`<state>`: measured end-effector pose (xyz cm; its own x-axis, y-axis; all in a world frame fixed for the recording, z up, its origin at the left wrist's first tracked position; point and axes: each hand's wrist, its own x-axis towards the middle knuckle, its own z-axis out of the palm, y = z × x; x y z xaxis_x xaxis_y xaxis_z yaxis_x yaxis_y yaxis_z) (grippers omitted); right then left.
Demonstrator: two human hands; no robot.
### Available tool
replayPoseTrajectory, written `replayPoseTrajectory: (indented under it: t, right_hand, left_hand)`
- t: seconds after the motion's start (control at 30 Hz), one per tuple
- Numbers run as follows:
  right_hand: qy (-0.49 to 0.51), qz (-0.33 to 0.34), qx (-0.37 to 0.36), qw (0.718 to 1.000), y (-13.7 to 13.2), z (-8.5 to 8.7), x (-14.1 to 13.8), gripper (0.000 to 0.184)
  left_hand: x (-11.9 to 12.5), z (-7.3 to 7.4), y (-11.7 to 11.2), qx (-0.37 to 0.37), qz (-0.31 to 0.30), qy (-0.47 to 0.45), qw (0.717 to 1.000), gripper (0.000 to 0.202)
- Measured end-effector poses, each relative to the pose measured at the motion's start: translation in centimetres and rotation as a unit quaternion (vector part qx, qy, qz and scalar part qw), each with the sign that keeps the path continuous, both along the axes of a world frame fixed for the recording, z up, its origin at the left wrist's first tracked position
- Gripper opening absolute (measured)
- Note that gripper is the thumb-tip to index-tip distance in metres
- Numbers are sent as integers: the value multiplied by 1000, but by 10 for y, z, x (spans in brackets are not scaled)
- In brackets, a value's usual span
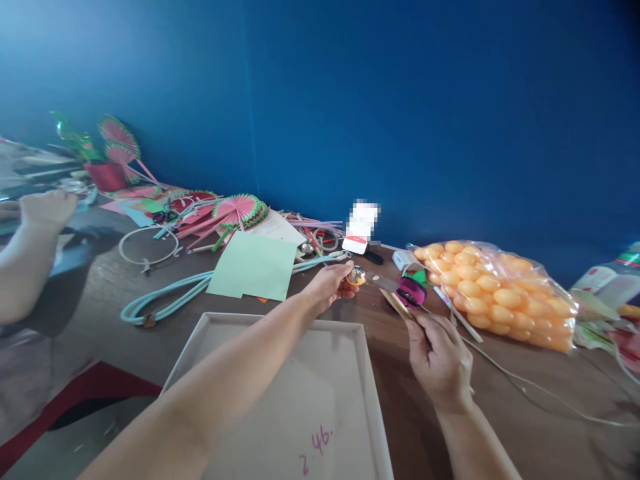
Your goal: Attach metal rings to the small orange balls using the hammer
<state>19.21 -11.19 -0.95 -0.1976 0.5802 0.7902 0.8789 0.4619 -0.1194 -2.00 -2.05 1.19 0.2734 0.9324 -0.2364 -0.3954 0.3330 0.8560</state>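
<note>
My left hand (331, 288) pinches a small, shiny round thing with a yellow rim (357, 276) above the table, past the far edge of a shallow box lid (300, 393). To the right, my right hand (443, 360) is closed on a thin tan flat piece (397, 303), held tilted. A purple round piece (411, 292) with a green leaf shape (417, 275) shows just behind that flat piece; whether they touch I cannot tell. Between my hands shows a greyish see-through strip (384, 282), its ends unclear.
A bag of orange balls (500, 293) lies at right, a white cord (530, 390) before it. Green paper (255, 265), pale blue tubing (165, 303) and watermelon paper fans (240, 210) spread leftward. Another person's arm (35, 247) reaches in at far left. A blue wall (400, 120) stands behind.
</note>
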Motion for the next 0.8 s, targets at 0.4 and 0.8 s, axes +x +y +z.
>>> replayPoseTrajectory:
  t: [0.4, 0.8]
  right_hand:
    - [-8, -9, -4, 1000, -1, 1, 0, 18]
    - [-19, -7, -16, 1000, 0, -1, 0, 16]
  left_hand:
    - [0, -2, 0, 5, 1, 4, 1000, 26]
    - [-1, 1, -2, 6, 1, 10, 1000, 25]
